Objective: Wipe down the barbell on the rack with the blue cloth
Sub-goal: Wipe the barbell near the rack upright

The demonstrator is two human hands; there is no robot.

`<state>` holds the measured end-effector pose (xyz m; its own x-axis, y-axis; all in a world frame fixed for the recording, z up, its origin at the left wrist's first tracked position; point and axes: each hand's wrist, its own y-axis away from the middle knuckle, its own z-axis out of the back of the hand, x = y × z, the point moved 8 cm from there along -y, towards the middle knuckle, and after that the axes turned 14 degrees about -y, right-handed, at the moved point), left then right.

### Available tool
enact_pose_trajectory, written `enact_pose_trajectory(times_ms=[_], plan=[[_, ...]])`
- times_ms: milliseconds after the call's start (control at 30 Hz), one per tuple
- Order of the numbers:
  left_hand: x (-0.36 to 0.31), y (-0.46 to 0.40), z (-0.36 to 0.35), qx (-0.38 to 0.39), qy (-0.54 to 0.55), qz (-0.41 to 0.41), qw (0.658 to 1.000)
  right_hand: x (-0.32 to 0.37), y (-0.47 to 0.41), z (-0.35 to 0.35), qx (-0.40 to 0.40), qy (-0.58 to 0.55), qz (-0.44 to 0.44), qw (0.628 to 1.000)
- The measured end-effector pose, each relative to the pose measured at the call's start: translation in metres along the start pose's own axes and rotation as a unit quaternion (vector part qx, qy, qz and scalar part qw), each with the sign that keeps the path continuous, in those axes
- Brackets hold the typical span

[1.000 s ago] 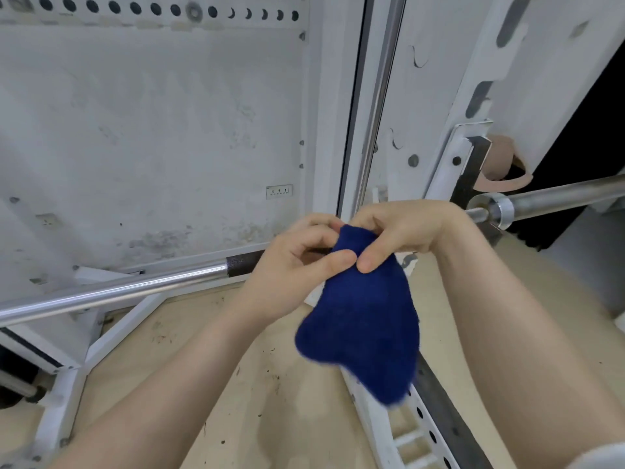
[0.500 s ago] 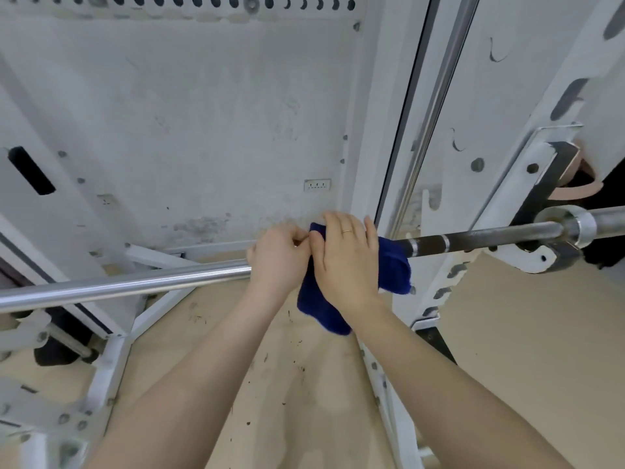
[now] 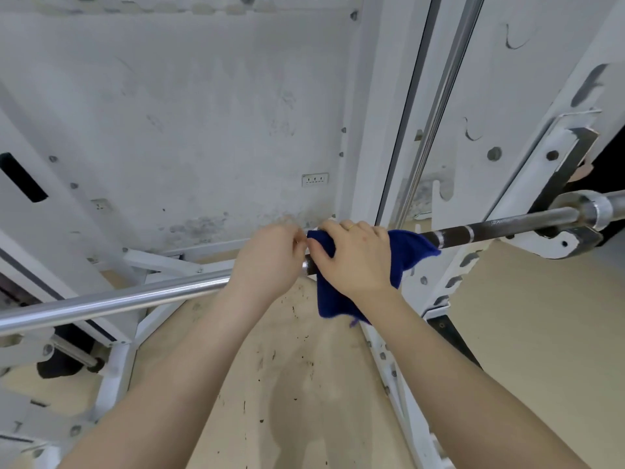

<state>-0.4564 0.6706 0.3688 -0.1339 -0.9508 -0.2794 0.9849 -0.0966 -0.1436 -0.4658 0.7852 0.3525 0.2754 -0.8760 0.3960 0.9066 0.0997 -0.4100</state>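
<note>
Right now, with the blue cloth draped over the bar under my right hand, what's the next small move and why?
Probably slide the right hand with the blue cloth rightward along the barbell toward the rack hook. The cloth already lies over the bar under that hand, the dark section up to the hook lies bare, and the left hand sits on the bar beside it, seemingly steadying it.

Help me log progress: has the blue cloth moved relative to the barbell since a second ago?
Yes. The blue cloth hung in front of the barbell; now it is draped over it under the right hand.
</note>
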Motion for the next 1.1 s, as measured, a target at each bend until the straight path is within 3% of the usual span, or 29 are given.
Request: enact_pose_trajectory(times_ms=[133, 300, 433, 567, 733, 833, 933, 1000, 1100], plan=[[-0.003, 0.006, 0.005, 0.000, -0.048, -0.020, 0.999, 0.004, 0.001, 0.003, -0.023, 0.002, 0.058, 0.998], [-0.006, 0.011, -0.002, -0.013, -0.090, -0.095, 0.991, -0.043, -0.006, 0.035, -0.093, 0.016, -0.104, 0.990], [-0.003, 0.012, -0.001, -0.031, -0.074, -0.097, 0.992, 0.024, 0.001, -0.005, -0.002, 0.042, 0.005, 0.999], [-0.003, 0.012, -0.001, -0.037, -0.075, -0.087, 0.993, 0.020, 0.000, 0.006, -0.053, 0.068, 0.048, 0.995], [0.000, 0.012, -0.003, -0.025, -0.057, -0.064, 0.996, -0.040, -0.001, 0.032, -0.052, 0.076, -0.067, 0.994], [-0.004, 0.008, -0.001, 0.010, -0.012, -0.015, 1.000, -0.004, 0.001, 0.013, -0.048, 0.095, -0.002, 0.994], [-0.032, 0.003, 0.019, -0.028, 0.037, -0.026, 0.999, 0.005, 0.002, 0.012, -0.023, 0.099, 0.084, 0.991], [-0.053, 0.004, 0.030, -0.055, 0.054, -0.056, 0.995, -0.032, -0.001, 0.031, -0.035, 0.103, 0.054, 0.993], [-0.064, 0.009, 0.023, -0.055, 0.059, -0.078, 0.994, -0.104, 0.003, 0.065, -0.078, 0.123, -0.069, 0.987]])
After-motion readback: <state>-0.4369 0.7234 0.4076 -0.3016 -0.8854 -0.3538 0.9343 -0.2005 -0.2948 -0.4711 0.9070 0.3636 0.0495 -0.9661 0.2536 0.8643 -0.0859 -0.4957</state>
